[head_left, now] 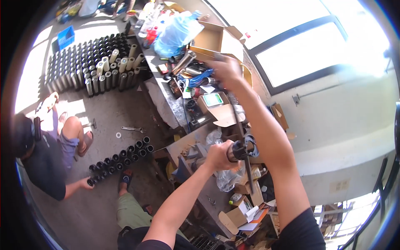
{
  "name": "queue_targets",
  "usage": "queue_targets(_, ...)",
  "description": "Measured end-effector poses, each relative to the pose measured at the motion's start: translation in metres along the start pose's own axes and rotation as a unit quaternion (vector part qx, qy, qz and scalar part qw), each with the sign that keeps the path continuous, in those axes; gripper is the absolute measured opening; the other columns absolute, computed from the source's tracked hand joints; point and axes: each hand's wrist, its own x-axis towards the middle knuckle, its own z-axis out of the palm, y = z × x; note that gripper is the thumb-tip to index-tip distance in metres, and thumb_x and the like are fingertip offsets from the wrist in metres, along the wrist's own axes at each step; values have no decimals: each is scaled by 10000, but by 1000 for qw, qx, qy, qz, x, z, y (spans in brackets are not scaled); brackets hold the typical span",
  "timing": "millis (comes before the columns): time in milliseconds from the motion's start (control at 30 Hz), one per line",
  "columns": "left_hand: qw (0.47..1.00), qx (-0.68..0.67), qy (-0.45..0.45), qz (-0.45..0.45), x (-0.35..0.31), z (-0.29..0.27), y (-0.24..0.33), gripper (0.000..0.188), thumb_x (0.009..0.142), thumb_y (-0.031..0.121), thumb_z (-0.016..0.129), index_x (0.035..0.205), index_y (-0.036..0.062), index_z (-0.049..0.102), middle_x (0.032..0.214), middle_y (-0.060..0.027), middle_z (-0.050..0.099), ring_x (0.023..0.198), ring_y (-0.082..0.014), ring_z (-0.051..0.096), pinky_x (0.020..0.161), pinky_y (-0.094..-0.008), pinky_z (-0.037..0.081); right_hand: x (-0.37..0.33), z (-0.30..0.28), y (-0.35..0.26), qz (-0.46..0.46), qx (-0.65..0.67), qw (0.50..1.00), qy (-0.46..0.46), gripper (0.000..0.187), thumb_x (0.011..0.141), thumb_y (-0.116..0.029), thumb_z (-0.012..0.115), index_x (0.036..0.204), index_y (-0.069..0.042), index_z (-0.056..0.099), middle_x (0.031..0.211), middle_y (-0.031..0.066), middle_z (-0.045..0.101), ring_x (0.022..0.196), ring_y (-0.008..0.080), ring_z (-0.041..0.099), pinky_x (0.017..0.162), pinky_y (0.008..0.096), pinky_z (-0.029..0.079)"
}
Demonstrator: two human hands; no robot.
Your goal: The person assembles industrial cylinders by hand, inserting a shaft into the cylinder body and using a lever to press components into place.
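- The window (302,58), brightly lit, fills the wall toward 2 o'clock.
- The workbench (208,190) runs through the middle from about 11 o'clock down to 5, cluttered with boxes, bags and metal parts.
- A co-worker (46,160) sits low at 9 o'clock, one hand at the near end of some black tubes.
- A block of upright tubes (83,66), mostly dark-topped, stands on the floor at 10 o'clock.
- Those black tubes (121,159) lie in two rows at 8 o'clock.
- An open cardboard box (208,36) sits at 12 o'clock, a blue plastic bag (175,37) just beside it at its 9 o'clock.
- The black tool (239,151), a round head crossed by a long bar, is at 4 to 5 o'clock; the bar points roughly to 12 and 6.
- The left hand (220,156), at 5 o'clock, is wrapped round the cylindrical part beside that head.
- The right hand (227,71), at 1 o'clock, is raised away from the bar, near a silver cylinder (184,61) at its 9 o'clock; blur hides its grip, so I cannot tell.
- An adjustable wrench (132,129) lies on the floor at 9 o'clock, a pale ring (118,135) near it.
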Motion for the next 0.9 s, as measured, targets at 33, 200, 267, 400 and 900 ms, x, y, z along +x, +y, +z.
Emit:
queue_targets(33, 1000, 9, -6, 10, -4, -1, 1, 554, 597, 376, 854, 1036, 116, 637, 804, -155, 692, 776, -381, 688, 698, -450, 556, 13, -36, 74, 19, 162, 986, 22, 145, 924, -197, 632, 958, -56, 636, 714, 58, 616, 534, 176, 588, 434, 319, 472)
queue_targets(200, 995, -46, -91, -21, -13, 21, 19, 499, 590, 343, 815, 1000, 126, 633, 804, -156, 698, 757, -386, 685, 669, -456, 561, -214, -199, 463, 128, 371, 851, 348, 167, 929, -222, 579, 789, -129, 588, 702, 50, 603, 650, 194, 588, 626, 377, 534)
queue_targets(267, 997, 41, 50, 39, 16, -28, -8, 493, 596, 346, 808, 975, 110, 598, 784, -157, 692, 740, -398, 676, 663, -469, 555, -281, -99, 376, -17, 679, 677, 283, 248, 982, -196, 511, 743, -131, 497, 637, 21, 497, 601, 165, 481, 753, 321, 502)
queue_targets(400, 999, 20, 37, 32, 7, -12, 6, 525, 597, 358, 824, 980, 106, 567, 754, -175, 679, 728, -419, 669, 644, -495, 546, -441, 33, 97, -180, 483, 712, 476, 153, 950, -166, 509, 809, -121, 472, 604, -26, 410, 548, 127, 400, 816, 261, 481)
queue_targets(900, 997, 15, -48, 50, -4, 16, 3, 512, 611, 343, 791, 1001, 102, 564, 816, -203, 674, 768, -437, 654, 681, -494, 538, -31, -181, 301, 212, 688, 675, 159, 380, 1037, -359, 472, 735, -144, 555, 456, -74, 286, 348, 100, 213, 344, 251, 205)
